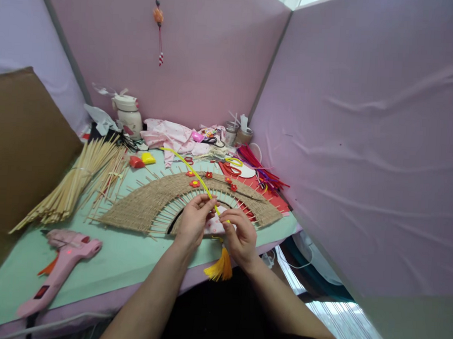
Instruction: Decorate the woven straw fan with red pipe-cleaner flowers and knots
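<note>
Both my hands pinch a yellow pipe cleaner (190,166) above the near edge of a fan. My left hand (195,219) grips it partway along, and my right hand (241,236) holds its lower end. The free length rises up and to the left over the fan. This fan (141,205) is woven of tan twine on thin sticks and lies flat in an arc, with red flowers (194,183) and a dark twig on it. A yellow tassel (220,265) hangs at the table edge beside my right hand. Pink patterned cloth on the fan's base is partly hidden by my hands.
A pink glue gun (59,272) lies at front left, below a bundle of sticks (74,182). Scissors (232,168) and red pipe cleaners (262,166) lie at back right. A white bottle (128,116) stands at the back, near a cardboard panel (21,169).
</note>
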`<state>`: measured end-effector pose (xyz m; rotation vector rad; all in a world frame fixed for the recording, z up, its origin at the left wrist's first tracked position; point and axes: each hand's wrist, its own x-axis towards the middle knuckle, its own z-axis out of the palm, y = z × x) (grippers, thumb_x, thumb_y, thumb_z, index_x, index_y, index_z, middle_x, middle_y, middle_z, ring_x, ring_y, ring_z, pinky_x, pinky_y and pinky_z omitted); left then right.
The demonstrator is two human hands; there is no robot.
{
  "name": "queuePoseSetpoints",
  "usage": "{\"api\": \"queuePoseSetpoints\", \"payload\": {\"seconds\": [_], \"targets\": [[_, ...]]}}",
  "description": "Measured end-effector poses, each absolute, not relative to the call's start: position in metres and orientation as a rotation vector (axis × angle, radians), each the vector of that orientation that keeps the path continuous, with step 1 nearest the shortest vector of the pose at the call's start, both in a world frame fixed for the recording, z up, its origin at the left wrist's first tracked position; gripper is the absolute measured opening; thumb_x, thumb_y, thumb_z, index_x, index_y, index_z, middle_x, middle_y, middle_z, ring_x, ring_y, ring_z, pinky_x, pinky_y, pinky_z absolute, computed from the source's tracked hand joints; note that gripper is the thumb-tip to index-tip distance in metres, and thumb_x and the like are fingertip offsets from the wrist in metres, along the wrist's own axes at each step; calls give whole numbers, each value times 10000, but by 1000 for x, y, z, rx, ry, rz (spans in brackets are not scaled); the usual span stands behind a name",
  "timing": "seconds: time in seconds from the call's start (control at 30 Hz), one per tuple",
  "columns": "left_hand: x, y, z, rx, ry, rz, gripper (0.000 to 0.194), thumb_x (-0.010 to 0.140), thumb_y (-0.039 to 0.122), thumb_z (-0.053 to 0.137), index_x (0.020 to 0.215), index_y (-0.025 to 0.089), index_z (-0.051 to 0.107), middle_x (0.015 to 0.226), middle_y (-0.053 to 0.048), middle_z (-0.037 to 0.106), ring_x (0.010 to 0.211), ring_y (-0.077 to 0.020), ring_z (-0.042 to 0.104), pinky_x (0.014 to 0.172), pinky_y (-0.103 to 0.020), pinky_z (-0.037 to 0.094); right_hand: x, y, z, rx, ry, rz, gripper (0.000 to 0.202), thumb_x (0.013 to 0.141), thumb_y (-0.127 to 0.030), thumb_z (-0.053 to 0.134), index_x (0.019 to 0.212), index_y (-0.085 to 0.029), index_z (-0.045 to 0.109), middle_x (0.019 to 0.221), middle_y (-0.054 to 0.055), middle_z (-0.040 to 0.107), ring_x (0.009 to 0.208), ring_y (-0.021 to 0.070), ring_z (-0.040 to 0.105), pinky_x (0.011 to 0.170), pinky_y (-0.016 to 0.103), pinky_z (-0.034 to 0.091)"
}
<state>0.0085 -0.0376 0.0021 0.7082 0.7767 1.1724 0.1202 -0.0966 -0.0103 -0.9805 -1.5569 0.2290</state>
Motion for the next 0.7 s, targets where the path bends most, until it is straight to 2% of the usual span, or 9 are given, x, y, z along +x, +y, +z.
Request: {"api": "queuePoseSetpoints", "payload": {"seconds": [0.27,0.4,0.47,0.57,0.7], "targets": [[12,-38,-1,753,790,1119,386,594,373,772,880,156,631,684,12,620,572,-75,544,549,-190,428,123,-89,-8,-1043,-1515,249,106,855,-207,554,886,-233,652,861,48,668,854,189,632,770,359,520],[13,-39,-1,862,836,1091,422,655,434,718,962,154,640,740,-28,662,595,-95,561,527,-195,429,147,-67,8,-1136,-1181,456,140,830,-318,597,779,-191,627,724,28,671,672,162,651,664,317,553],[13,-39,-2,953,847,1075,423,682,448,693,976,148,648,767,-50,677,616,-109,572,531,-205,436,168,-49,24,-1118,-1006,517,185,785,-354,647,751,-176,605,690,13,677,641,157,665,685,323,565],[13,-38,-4,1032,872,1075,382,687,446,689,918,142,669,754,-59,681,632,-121,582,556,-217,451,205,-18,50,-1033,-898,379,224,753,-377,671,772,-170,587,700,0,672,684,152,680,742,327,564],[14,-37,-7,1058,889,1076,349,666,452,702,832,144,678,721,-56,676,617,-126,581,561,-224,451,257,24,75,-1004,-1002,8,233,827,-399,580,860,-170,567,802,22,674,798,151,680,811,322,535]]}}
